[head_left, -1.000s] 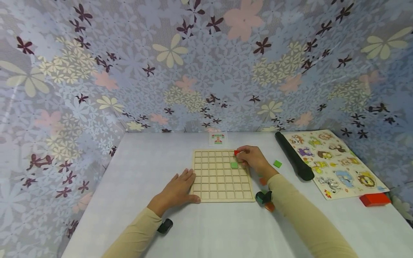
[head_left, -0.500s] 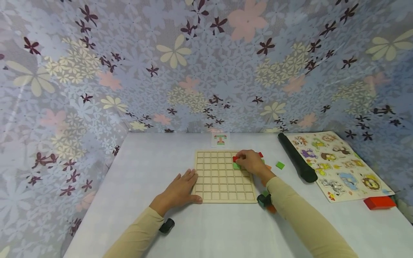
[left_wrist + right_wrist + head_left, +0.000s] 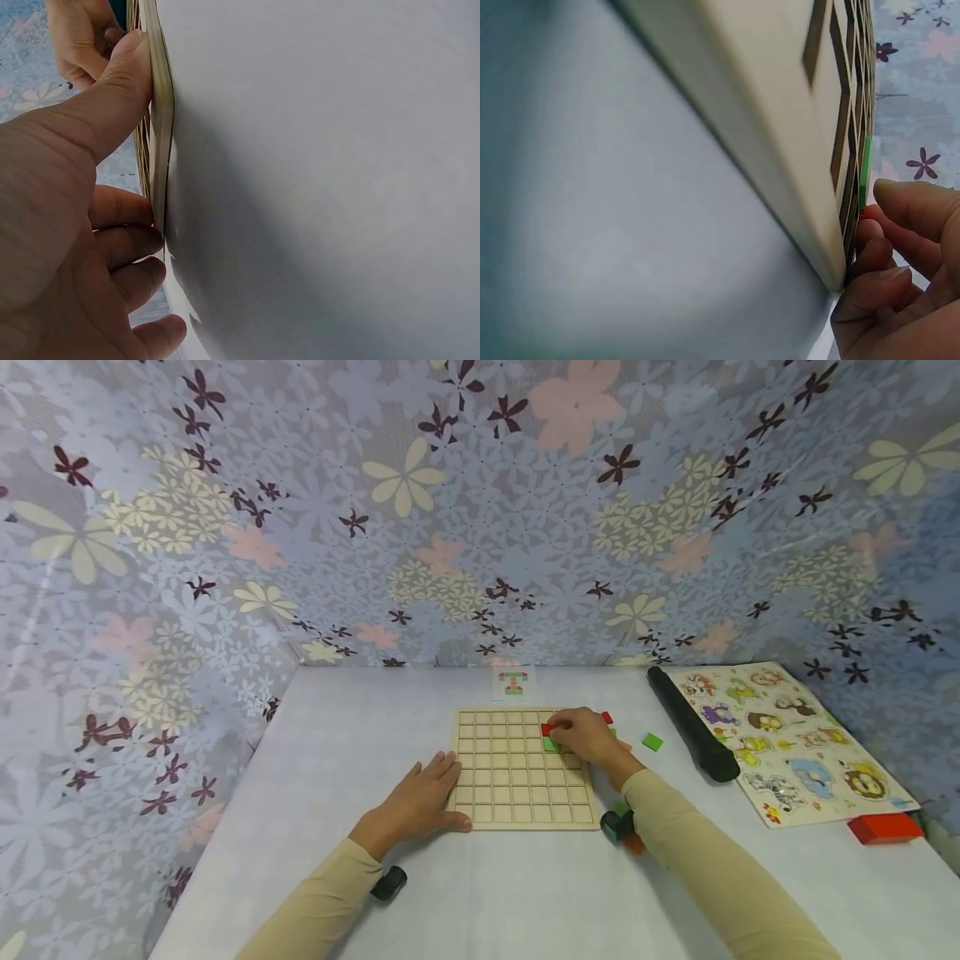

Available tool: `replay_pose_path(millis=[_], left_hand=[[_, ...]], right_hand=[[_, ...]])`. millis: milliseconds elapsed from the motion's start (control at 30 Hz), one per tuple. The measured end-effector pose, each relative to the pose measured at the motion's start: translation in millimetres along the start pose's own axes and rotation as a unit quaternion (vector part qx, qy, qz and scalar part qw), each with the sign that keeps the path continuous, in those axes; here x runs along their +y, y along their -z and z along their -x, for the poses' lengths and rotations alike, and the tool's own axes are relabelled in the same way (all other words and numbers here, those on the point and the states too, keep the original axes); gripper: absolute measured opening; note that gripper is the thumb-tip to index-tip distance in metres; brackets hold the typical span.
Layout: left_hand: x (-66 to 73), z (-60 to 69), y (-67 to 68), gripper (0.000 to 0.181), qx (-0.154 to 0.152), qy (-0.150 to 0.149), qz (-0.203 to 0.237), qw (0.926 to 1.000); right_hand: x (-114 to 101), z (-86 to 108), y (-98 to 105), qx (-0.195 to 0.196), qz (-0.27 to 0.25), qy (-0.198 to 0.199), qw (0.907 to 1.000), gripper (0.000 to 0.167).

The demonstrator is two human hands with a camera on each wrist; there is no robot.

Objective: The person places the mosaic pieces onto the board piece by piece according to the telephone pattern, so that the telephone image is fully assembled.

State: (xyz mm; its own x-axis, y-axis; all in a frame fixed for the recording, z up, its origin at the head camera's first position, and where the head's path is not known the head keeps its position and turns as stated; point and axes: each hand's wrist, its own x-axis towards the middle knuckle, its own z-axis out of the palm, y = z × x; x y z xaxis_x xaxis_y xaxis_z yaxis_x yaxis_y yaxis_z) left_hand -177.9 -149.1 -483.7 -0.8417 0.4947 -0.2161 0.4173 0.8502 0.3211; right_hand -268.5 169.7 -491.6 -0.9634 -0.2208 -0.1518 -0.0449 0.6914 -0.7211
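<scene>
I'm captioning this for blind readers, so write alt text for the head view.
A person's right hand holds a red tile toward the upper right of a wooden grid board, beyond a green tile; the left hand rests against the board's left edge. A pattern card lies behind the board, an animal puzzle to the right.

The right grip [image 3: 588, 737] partly hides the red tile [image 3: 547, 729] and gridded board [image 3: 520, 774].

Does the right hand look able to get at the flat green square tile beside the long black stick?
Probably yes: the green tile lies uncovered on the white tabletop near the right hand, though that hand holds a small red piece.
</scene>
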Motion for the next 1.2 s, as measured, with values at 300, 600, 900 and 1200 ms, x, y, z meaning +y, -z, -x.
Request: replay_pose_path(millis=[300, 600, 900, 1200], left_hand=[[1.9, -1.2, 2.4, 0.1, 0.001, -0.007, -0.006, 1.0], [2.4, -1.3, 3.2, 0.1, 0.001, -0.004, -0.012, 0.9999], [0.3, 0.9, 0.5, 0.099, 0.0, -0.008, -0.002, 1.0], [0.0, 1.7, -2.5, 0.099, -0.003, -0.006, 0.006, 1.0]], right_hand=[[8, 11.6, 41, 0.065, -0.065, -0.019, 0.9956, 0.04], [41, 35.4, 93, 0.109, -0.128, -0.083, 0.9823, 0.046], [68, 51.9, 82, 0.102, -0.06, -0.142, 0.9828, 0.051], [73, 63.2, 70, 0.097, -0.006, -0.179, 0.979, 0.054]])
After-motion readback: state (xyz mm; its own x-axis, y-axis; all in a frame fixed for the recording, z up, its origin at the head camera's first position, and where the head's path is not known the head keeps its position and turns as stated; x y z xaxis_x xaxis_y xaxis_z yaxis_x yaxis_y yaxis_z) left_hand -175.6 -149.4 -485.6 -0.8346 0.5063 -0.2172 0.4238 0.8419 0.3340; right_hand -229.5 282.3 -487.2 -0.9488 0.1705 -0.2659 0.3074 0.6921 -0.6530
